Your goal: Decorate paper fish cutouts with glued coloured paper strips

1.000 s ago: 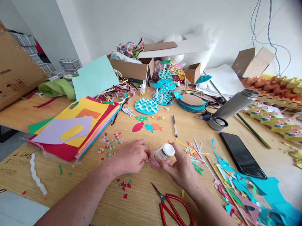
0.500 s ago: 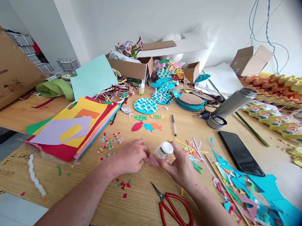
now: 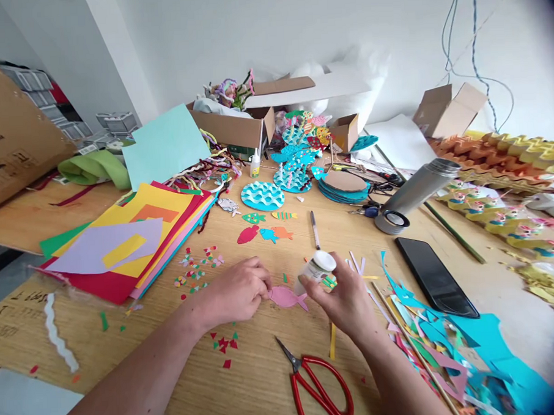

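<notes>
My right hand (image 3: 343,299) grips a small white glue bottle (image 3: 317,269), tilted with its nozzle down toward the table. My left hand (image 3: 237,292) rests closed on the wooden table (image 3: 248,380), its fingertips pinching the head end of a pink paper fish (image 3: 287,297) that lies flat between the two hands. Red-handled scissors (image 3: 316,383) lie shut just in front of my right wrist. Small red and green paper bits (image 3: 225,342) are scattered under my left wrist.
A stack of coloured paper sheets (image 3: 126,238) lies at the left. Finished paper fish (image 3: 264,232) and a blue wave disc (image 3: 262,196) sit ahead, with a pen (image 3: 313,229), a metal flask (image 3: 414,192), a black phone (image 3: 433,277), cardboard boxes (image 3: 237,126) and paper offcuts (image 3: 448,341) at right.
My right hand has drawn the glue bottle to the right, off the pink fish, which now shows in full. My left hand still pinches its head end.
</notes>
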### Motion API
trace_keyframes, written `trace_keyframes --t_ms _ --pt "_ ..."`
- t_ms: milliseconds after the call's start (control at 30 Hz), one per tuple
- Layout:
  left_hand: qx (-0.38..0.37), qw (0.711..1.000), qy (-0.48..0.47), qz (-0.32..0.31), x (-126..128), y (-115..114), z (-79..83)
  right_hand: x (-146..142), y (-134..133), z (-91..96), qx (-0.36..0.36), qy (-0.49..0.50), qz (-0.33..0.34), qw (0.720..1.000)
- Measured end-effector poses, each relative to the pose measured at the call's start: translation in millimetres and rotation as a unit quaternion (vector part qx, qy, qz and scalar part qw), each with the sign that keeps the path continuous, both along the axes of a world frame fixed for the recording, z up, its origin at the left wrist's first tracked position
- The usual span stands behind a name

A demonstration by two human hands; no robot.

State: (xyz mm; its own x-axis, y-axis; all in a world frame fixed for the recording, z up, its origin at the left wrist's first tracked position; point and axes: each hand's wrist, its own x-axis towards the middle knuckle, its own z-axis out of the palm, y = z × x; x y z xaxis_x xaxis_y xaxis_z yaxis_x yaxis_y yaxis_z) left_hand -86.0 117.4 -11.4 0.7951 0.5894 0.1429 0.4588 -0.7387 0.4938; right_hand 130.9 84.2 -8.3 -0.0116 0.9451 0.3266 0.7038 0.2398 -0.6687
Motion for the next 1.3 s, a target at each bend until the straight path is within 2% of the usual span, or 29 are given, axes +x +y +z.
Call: trace_keyframes --t_ms 133,400,567,733,900,1100,1300 --pt "-0.007 1.0 0.006 0.012 1.1 -0.1 1.1 9.0 1.3 1.7 -0.01 0.022 -0.042 0.999" --pt "-0.008 1.0 0.02 0.011 0.5 0.2 1.1 -1.6 -2.5 -1.6 -0.012 -0.011 0.033 0.999" --pt "0.001 1.0 0.017 0.004 0.5 0.7 -0.3 -0.6 -1.4 -2.9 -0.008 -0.012 0.004 1.0" --pt "0.002 1.0 0.019 0.006 1.3 0.2 0.2 -3.8 -1.4 -3.6 -0.004 -0.004 0.038 0.999" --pt "0.001 1.0 0.023 0.011 0.9 -0.4 0.1 -6.4 -4.0 -5.0 0.015 -0.003 0.032 0.999" --pt "0.012 0.999 0.034 0.01 0.0 -0.3 -2.2 -7.3 -4.6 -7.4 -0.028 -0.003 0.045 0.999" --pt "0.008 1.0 0.026 0.006 0.3 -0.3 -1.1 -8.2 -3.1 -6.2 -0.015 0.012 0.043 0.999"
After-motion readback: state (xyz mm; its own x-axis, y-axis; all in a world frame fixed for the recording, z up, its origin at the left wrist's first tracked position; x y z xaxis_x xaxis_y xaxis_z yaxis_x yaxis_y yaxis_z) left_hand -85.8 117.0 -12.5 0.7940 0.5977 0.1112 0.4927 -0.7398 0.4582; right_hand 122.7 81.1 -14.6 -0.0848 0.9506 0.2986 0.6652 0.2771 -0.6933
